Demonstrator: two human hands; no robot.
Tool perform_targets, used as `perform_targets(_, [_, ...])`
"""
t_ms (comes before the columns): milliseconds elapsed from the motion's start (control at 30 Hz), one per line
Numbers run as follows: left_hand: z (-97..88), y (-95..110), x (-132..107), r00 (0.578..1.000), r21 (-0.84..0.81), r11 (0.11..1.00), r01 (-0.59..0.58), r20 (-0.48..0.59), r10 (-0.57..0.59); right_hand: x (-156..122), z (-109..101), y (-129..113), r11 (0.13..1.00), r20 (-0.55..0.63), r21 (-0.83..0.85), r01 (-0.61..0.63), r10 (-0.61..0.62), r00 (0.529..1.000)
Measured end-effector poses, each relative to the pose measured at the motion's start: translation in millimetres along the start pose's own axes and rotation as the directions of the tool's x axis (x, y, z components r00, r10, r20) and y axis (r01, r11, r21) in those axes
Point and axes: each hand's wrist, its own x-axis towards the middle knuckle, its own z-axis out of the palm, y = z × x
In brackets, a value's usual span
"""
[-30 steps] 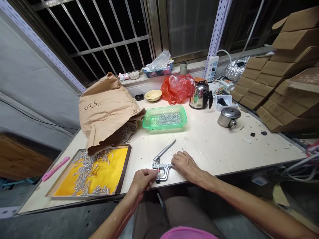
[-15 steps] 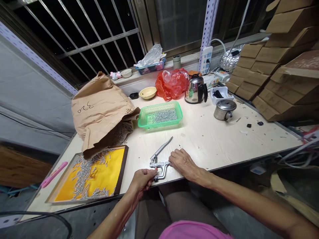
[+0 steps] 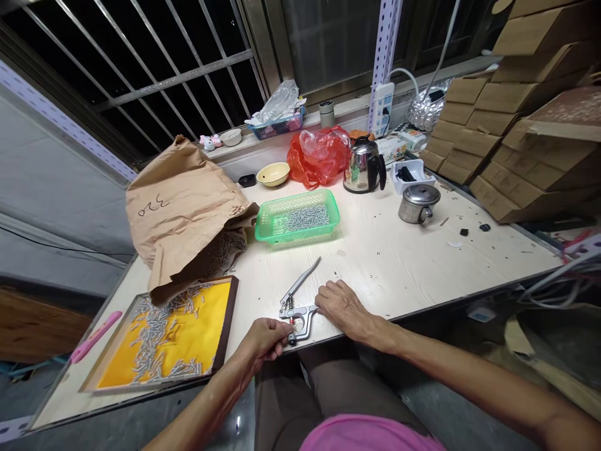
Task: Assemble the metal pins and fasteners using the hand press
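Everything on the table (image 3: 399, 269) has slid slightly toward nine o'clock in your view over the last second, while both your hands stay at the one pair of snap-fastener pliers (image 3: 300, 311). They lie near the table's front edge, lever raised toward one o'clock.

At their nine o'clock, your left hand (image 3: 266, 338) has thumb and forefinger pressed together beside the jaws, where a speck of red shows; you cannot tell what is pinched. At three o'clock, your right hand (image 3: 345, 307) is curled closed on the end of the lower handle.

From the pliers, handwriting that looks like "320" marks one brown paper bag (image 3: 188, 194) at ten o'clock. Print on the yellow lining (image 3: 197, 326) of one tray (image 3: 229, 316), at nine, is too covered to read. Metal pieces (image 3: 153, 335) heaped there are too many to count, as are those in one green plastic basket (image 3: 298, 235) at twelve.

Counting on: one red plastic bag (image 3: 317, 156) at twelve, one steel kettle (image 3: 359, 169) at one, one lidded metal mug (image 3: 416, 203) between one and two.
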Motion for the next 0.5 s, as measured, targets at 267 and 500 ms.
perform_targets(267, [3.4,-1,-5,1.0,-0.002,1.0,-0.008,0.016,0.008,-4,-6,5,0.994,0.049,0.108,-0.008,0.002,0.999])
perform_targets(500, [3.7,-2,-7,0.999,0.002,1.0,0.028,0.02,-0.028,18,-13,22,0.998,-0.002,0.035,-0.045,0.045,0.999])
